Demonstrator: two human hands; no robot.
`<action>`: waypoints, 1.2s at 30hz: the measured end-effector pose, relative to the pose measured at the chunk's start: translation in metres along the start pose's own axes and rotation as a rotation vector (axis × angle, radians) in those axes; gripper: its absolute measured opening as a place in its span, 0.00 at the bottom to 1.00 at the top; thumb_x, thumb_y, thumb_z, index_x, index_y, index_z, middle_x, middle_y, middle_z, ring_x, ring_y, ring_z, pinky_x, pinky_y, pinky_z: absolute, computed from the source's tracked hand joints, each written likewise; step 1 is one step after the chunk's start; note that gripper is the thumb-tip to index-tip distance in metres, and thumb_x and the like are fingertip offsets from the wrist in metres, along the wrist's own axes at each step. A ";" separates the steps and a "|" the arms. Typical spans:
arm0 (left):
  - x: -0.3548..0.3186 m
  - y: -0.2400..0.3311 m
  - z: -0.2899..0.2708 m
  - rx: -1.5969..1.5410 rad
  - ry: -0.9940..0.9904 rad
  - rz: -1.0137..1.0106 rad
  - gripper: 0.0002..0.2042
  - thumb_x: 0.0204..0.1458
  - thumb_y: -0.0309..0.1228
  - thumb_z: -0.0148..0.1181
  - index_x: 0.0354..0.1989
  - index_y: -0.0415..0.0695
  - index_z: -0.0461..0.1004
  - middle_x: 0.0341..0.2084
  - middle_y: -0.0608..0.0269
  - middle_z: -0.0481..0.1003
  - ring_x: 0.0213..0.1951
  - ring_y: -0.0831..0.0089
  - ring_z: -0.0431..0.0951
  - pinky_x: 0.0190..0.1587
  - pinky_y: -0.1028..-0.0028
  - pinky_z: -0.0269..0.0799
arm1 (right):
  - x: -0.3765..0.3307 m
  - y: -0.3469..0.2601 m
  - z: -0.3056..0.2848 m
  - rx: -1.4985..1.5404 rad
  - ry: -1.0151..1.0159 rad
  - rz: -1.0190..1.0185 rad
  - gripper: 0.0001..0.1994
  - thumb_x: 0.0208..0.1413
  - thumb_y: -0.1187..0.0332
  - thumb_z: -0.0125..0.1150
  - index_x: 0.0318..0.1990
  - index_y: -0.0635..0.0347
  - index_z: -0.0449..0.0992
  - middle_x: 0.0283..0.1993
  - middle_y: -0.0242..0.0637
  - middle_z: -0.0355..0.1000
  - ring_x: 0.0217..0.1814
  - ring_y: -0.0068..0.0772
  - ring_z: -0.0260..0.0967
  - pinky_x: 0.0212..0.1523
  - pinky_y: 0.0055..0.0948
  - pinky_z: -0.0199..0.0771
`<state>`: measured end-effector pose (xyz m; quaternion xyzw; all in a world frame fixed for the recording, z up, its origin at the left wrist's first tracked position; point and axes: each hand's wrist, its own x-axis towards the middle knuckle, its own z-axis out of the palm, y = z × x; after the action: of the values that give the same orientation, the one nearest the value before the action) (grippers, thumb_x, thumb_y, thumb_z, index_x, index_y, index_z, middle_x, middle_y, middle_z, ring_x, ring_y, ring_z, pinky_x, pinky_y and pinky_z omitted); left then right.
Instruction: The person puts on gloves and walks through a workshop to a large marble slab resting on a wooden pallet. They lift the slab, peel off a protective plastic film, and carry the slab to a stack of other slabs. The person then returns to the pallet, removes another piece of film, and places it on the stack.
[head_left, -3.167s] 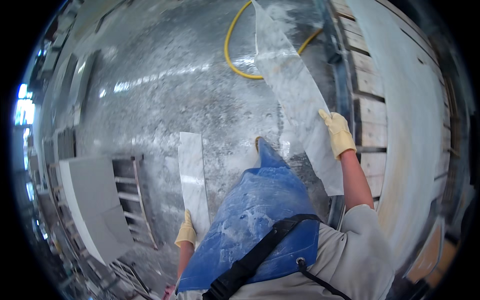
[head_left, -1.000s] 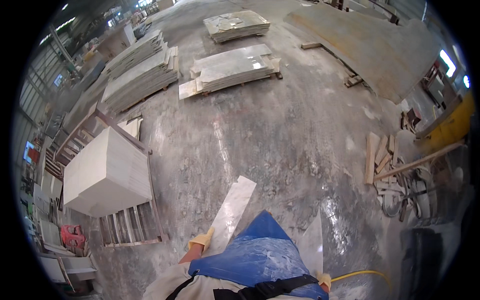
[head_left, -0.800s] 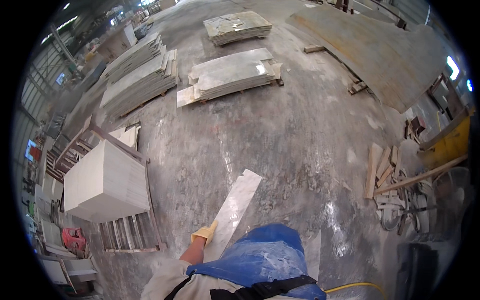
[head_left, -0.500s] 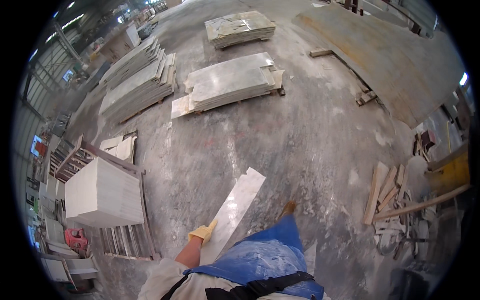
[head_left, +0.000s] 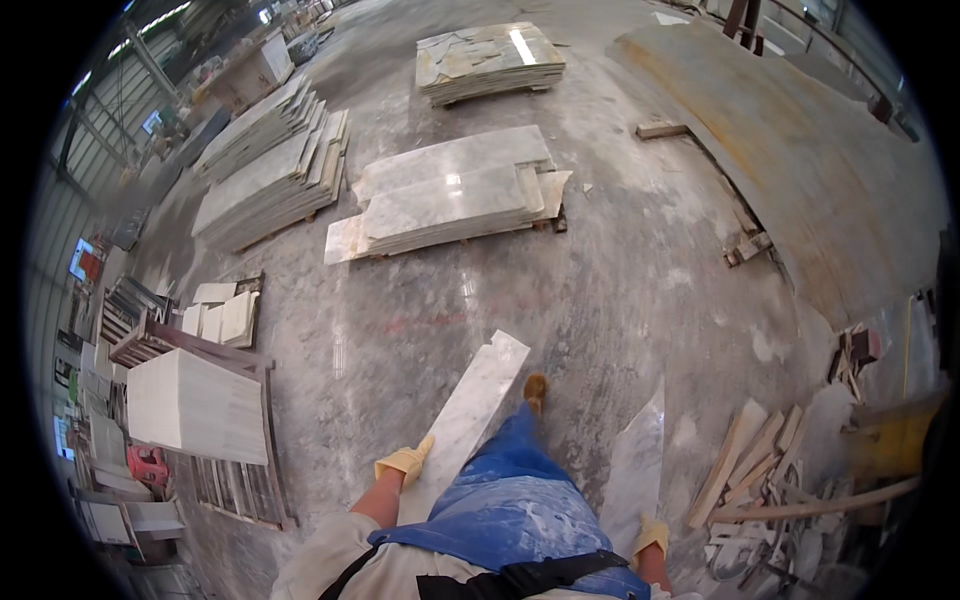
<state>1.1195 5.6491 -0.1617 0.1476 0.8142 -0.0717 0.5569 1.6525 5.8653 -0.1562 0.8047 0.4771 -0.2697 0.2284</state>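
Note:
My left hand (head_left: 404, 464), in a pale yellow work glove, is closed on the edge of a long, whitish marble strip (head_left: 468, 410). The strip slants forward along my left side and has a notched far end. On my right, a second marble piece (head_left: 636, 462) tapers to a point at its far end. Its near part is against my right hand (head_left: 652, 535), gloved alike and closed on its edge; most of those fingers are hidden. Between the two pieces are my blue, dust-covered apron (head_left: 530, 500) and one brown shoe (head_left: 536, 392).
Ahead lie stacks of marble slabs (head_left: 450, 205), with another stack (head_left: 490, 62) farther off and more slabs (head_left: 275, 180) at left. A pallet holds a white block of stacked tiles (head_left: 200, 405). At right are a large brownish slab (head_left: 800, 160) and scrap wood strips (head_left: 745, 460).
My right hand and the pointed marble piece have come into fuller view at lower right. The leading shoe has shifted left, and the slab stacks ahead sit slightly lower in view.

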 end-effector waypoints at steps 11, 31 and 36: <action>0.279 0.357 -0.302 -0.052 0.022 -0.054 0.41 0.68 0.64 0.23 0.72 0.47 0.66 0.65 0.40 0.70 0.67 0.47 0.70 0.69 0.55 0.60 | 0.273 -0.365 -0.191 -0.163 0.000 -0.071 0.34 0.65 0.40 0.55 0.61 0.66 0.76 0.61 0.58 0.75 0.63 0.60 0.72 0.59 0.48 0.72; 0.454 1.191 -0.772 -0.321 0.091 -0.218 0.53 0.59 0.76 0.33 0.61 0.29 0.74 0.59 0.32 0.74 0.65 0.43 0.71 0.65 0.54 0.62 | 0.805 -1.054 -0.734 -0.261 -0.071 -0.122 0.29 0.64 0.46 0.60 0.51 0.70 0.81 0.52 0.62 0.78 0.56 0.61 0.76 0.54 0.50 0.74; 0.501 1.329 -0.863 -0.268 -0.017 -0.209 0.41 0.66 0.67 0.29 0.72 0.45 0.64 0.61 0.34 0.72 0.64 0.44 0.72 0.66 0.55 0.64 | 0.911 -1.241 -0.876 -0.315 -0.019 -0.186 0.28 0.63 0.47 0.62 0.49 0.71 0.82 0.50 0.63 0.79 0.55 0.61 0.77 0.52 0.50 0.75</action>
<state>0.6131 7.2299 -0.2444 -0.0140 0.8226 -0.0214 0.5680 1.0997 7.5465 -0.2298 0.7087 0.5837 -0.2191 0.3302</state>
